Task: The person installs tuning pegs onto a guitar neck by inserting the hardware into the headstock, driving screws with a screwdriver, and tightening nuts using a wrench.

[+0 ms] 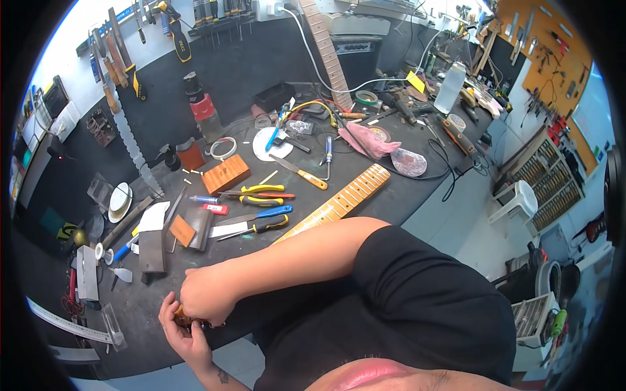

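A guitar neck (342, 203) with a pale, glossy fretted face slants down and left across the bench and passes beneath my right forearm. My left hand (186, 332) curls its fingers and thumb round an amber-brown end piece, in line with that neck. Right above it, my right hand (208, 296) is closed in a fist with its back toward me; what its fingers grip is hidden. Small dark parts show under the fist. Nearest to the hands lie a dark grey block (153, 251) and a small tan wooden piece (182, 231).
Pliers (261, 194), a screwdriver (267, 223), a wooden-handled knife (303, 174) and a wooden block (225, 173) lie beyond my arm. Farther off stand a water bottle (450, 89) and another fretted neck (326, 52). A white stool (518, 203) is on the floor at right.
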{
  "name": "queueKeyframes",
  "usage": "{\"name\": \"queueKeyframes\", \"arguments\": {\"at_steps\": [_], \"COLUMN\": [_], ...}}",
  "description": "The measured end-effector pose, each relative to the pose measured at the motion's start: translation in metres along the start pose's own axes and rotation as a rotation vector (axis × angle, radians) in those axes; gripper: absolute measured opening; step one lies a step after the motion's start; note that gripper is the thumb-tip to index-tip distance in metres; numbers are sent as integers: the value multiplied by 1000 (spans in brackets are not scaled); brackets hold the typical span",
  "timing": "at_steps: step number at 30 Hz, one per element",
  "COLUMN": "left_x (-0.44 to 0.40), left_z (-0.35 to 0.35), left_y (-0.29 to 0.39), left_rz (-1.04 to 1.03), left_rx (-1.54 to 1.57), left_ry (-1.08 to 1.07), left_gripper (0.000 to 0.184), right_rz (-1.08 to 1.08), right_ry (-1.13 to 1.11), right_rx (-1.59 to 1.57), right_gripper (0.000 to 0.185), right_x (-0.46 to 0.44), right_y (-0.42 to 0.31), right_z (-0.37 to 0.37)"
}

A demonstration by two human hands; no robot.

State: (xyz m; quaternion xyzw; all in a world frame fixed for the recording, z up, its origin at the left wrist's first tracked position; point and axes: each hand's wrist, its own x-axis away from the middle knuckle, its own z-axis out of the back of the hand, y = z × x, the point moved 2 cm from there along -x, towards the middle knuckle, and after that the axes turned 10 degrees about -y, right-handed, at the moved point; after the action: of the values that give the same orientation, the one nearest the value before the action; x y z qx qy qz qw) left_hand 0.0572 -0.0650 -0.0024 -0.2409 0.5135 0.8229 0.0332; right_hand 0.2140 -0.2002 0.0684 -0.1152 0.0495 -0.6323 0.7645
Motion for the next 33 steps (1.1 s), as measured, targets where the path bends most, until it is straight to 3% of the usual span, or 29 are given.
{"name": "queueKeyframes", "arguments": {"at_steps": [16,22,28,33], "left_x": [0,-2,-2,-4], "left_z": [2,-1,2,1], "left_y": [-2,5,1,2], "left_rz": [-31,36,-38,-22], "left_rx": [-102,-90,-143,-144], "left_ry": [-15,21,-21,-33], "left_gripper": [48,50,50,50], "right_rz": [-9,-31,28,3], "right_ry": [22,-74,86,-16], "right_rx": [38,30,0,30], "right_gripper": [15,16,18,18], "right_x": [9,-1,4,0], "right_y": [-6,-4,0,0], "right_z": [9,4,-3,0]}}
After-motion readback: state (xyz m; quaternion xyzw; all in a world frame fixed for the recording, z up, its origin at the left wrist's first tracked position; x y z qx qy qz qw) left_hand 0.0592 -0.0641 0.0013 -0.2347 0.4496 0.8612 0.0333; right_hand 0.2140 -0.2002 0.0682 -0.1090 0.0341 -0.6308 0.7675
